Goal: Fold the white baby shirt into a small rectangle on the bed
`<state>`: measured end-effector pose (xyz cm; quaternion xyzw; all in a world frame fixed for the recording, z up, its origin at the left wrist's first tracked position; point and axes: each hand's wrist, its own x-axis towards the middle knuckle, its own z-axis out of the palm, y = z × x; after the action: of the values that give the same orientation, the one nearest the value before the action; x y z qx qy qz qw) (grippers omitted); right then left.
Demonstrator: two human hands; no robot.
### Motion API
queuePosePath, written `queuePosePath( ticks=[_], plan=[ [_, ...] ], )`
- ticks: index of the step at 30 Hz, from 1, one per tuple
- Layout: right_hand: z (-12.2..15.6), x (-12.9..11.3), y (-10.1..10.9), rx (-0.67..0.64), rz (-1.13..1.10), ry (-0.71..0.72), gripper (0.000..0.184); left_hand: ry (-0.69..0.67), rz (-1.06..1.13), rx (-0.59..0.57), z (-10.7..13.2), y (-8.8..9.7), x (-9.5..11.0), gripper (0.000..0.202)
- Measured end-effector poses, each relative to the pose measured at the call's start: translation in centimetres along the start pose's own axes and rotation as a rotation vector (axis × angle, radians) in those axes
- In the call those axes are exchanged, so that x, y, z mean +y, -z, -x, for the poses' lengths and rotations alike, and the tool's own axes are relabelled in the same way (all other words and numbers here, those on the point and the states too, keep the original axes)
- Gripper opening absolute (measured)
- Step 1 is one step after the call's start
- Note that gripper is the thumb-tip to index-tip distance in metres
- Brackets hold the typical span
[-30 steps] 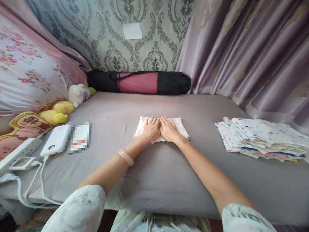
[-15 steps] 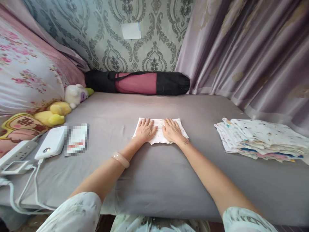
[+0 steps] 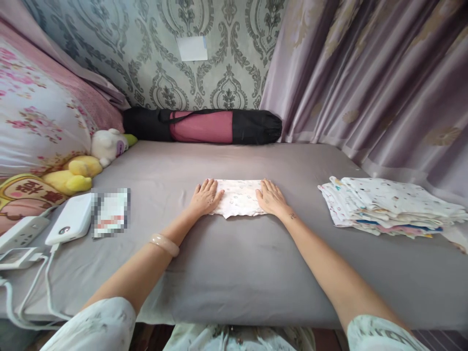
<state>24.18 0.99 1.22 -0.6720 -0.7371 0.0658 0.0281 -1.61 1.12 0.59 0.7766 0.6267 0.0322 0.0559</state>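
Observation:
A small folded white cloth with a faint print (image 3: 238, 197) lies flat on the grey bed sheet (image 3: 234, 263) in the middle of the view. My left hand (image 3: 205, 197) rests palm down on its left end, fingers stretched flat. On the cloth's right end lies my right hand (image 3: 271, 197), also flat with fingers apart. A pale bangle (image 3: 164, 243) sits on my left forearm. Neither hand holds anything.
A stack of folded printed cloths (image 3: 387, 207) lies at the right. A black and pink rolled bag (image 3: 203, 126) lies along the wall. At the left are plush toys (image 3: 87, 163), a white power bank (image 3: 68, 225), a power strip (image 3: 20, 233) with cables and a blurred packet (image 3: 110, 213). Curtains (image 3: 365, 83) hang at right.
My two hands, side by side at the cloth's middle a second ago, have slid apart to its left and right ends. The cloth now looks flatter and wider.

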Motion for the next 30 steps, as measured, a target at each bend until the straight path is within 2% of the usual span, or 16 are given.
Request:
queuePosePath(
  ticks=[3, 7, 11, 15, 23, 27, 30],
  plan=[
    [-0.3, -0.3, 0.8, -0.013, 0.018, 0.031, 0.06, -0.006, -0.023, 0.034, -0.3, 0.8, 0.2, 0.06],
    [-0.8, -0.4, 1.0, 0.096, 0.022, 0.121, 0.061, -0.016, -0.057, 0.13, -0.7, 1.0, 0.1, 0.062],
    [-1.2, -0.1, -0.3, 0.05, 0.004, 0.122, 0.063, -0.004, -0.037, 0.044, -1.0, -0.1, -0.5, 0.062],
    [-1.3, 0.1, -1.1, 0.046, 0.002, 0.111, 0.063, 0.012, -0.004, 0.024, -1.2, -0.8, -0.8, 0.064],
    [-1.5, 0.0, -0.4, -0.003, 0.02, 0.096, 0.063, 0.003, -0.005, -0.007, -1.4, -0.3, -0.9, 0.063],
    [-1.4, -1.4, 0.9, -0.001, 0.006, 0.093, 0.062, -0.008, -0.031, 0.048, -1.3, 1.0, 0.2, 0.061],
    [-1.1, -2.9, 1.1, 0.072, -0.027, 0.159, 0.06, -0.113, -0.035, 0.124, -1.2, 1.2, 1.7, 0.059]
  ],
)
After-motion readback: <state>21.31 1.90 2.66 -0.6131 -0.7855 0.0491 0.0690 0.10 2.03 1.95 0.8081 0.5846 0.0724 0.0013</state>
